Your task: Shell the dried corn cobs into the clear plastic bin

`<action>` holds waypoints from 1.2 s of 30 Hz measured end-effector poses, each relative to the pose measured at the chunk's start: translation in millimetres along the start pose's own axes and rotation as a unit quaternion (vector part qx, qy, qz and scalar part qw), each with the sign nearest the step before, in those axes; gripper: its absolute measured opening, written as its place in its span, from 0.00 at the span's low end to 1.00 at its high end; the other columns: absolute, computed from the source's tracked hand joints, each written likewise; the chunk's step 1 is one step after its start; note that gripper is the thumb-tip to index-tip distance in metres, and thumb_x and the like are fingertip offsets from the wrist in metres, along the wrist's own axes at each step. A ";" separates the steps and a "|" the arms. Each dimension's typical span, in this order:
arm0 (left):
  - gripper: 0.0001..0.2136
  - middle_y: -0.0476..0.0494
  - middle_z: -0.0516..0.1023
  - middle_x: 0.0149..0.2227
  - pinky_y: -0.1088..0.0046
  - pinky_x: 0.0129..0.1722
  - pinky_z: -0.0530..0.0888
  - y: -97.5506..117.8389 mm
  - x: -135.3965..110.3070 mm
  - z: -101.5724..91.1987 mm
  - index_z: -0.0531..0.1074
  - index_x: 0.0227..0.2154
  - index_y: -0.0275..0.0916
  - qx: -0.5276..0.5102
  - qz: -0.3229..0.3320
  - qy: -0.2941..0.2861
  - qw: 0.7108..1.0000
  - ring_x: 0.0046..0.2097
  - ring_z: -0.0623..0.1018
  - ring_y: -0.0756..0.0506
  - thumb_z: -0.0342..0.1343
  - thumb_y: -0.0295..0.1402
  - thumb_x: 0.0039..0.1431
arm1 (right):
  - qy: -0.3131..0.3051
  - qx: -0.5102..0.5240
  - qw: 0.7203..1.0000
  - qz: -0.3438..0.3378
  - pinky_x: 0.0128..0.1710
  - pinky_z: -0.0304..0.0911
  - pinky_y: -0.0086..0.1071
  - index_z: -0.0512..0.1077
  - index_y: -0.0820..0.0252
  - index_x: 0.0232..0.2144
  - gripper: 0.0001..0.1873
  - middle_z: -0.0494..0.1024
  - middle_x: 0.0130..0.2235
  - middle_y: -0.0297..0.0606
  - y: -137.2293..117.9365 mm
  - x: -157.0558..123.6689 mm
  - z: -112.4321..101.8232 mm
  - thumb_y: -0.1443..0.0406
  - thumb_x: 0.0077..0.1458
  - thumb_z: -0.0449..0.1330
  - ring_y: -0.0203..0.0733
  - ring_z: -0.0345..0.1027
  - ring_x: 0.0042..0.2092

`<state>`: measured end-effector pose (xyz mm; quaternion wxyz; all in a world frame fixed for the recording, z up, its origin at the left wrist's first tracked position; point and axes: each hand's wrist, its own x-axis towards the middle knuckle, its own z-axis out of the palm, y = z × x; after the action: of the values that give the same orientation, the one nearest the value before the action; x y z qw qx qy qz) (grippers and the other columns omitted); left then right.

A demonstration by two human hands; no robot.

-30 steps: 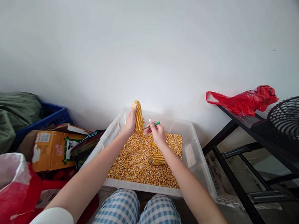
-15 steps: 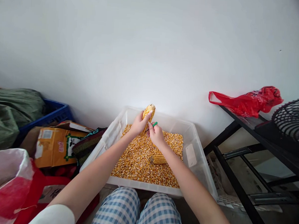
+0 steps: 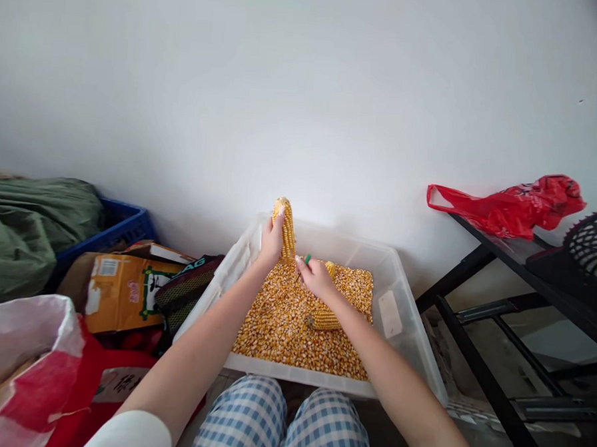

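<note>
Corn cob (image 3: pixel 285 229) stands upright over a clear plastic tub (image 3: pixel 400 282), gripped in the closed left hand (image 3: pixel 272 242). The right hand (image 3: pixel 317 278) pinches a green-handled pick (image 3: pixel 306 258), its tip near the cob. The tub holds loose corn kernels (image 3: pixel 283 323), with a second cob (image 3: pixel 323 320) lying on them.

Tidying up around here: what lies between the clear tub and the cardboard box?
In the head view, a black mesh bag sits between the tub and the box.
</note>
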<state>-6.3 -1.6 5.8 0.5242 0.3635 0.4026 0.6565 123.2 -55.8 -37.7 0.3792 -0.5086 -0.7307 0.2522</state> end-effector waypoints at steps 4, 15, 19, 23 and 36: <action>0.26 0.43 0.72 0.23 0.70 0.21 0.69 -1.6 8.7 -3.2 0.66 0.36 0.36 -0.027 -0.033 -0.017 0.999 0.23 0.74 0.44 0.44 0.57 0.51 | 0.093 0.219 0.971 0.007 0.24 0.60 0.27 0.66 0.60 0.28 0.21 0.69 0.21 0.32 -11.1 4.9 -14.8 0.49 0.55 0.48 0.33 0.64 0.21; 0.29 0.44 0.72 0.22 0.69 0.23 0.71 -1.9 10.5 -8.2 0.67 0.36 0.36 -0.118 -0.110 -0.036 0.986 0.23 0.74 0.44 0.44 0.59 0.48 | 0.114 0.298 0.948 -0.010 0.27 0.65 0.29 0.69 0.62 0.27 0.18 0.73 0.23 0.34 -34.3 1.5 -15.8 0.51 0.52 0.54 0.34 0.69 0.24; 0.28 0.44 0.72 0.22 0.67 0.24 0.71 -0.5 11.5 -9.8 0.67 0.37 0.36 -0.141 -0.132 -0.020 0.981 0.23 0.74 0.44 0.42 0.58 0.50 | 0.105 0.298 0.949 -0.002 0.29 0.66 0.30 0.69 0.61 0.30 0.17 0.75 0.25 0.35 -36.2 0.4 -13.1 0.52 0.50 0.57 0.37 0.71 0.27; 0.28 0.44 0.72 0.22 0.68 0.24 0.71 0.7 12.5 -10.2 0.67 0.36 0.36 -0.148 -0.133 0.000 0.980 0.23 0.75 0.44 0.42 0.59 0.50 | 0.167 0.326 0.930 -0.002 0.28 0.66 0.29 0.62 0.57 0.34 0.15 0.74 0.24 0.31 -37.2 0.0 -12.1 0.55 0.50 0.59 0.37 0.72 0.27; 0.27 0.45 0.71 0.22 0.68 0.24 0.71 3.7 11.1 -8.9 0.66 0.37 0.37 -0.130 -0.132 0.009 0.983 0.23 0.75 0.44 0.43 0.58 0.50 | 0.152 0.294 0.943 0.023 0.31 0.68 0.31 0.58 0.56 0.27 0.17 0.76 0.26 0.34 -37.3 -0.6 -11.5 0.51 0.48 0.58 0.39 0.74 0.29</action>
<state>-17.8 7.5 6.1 0.6453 0.2302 0.3630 0.6315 112.0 -69.7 -3.1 0.6126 -0.4232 -0.5457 0.3845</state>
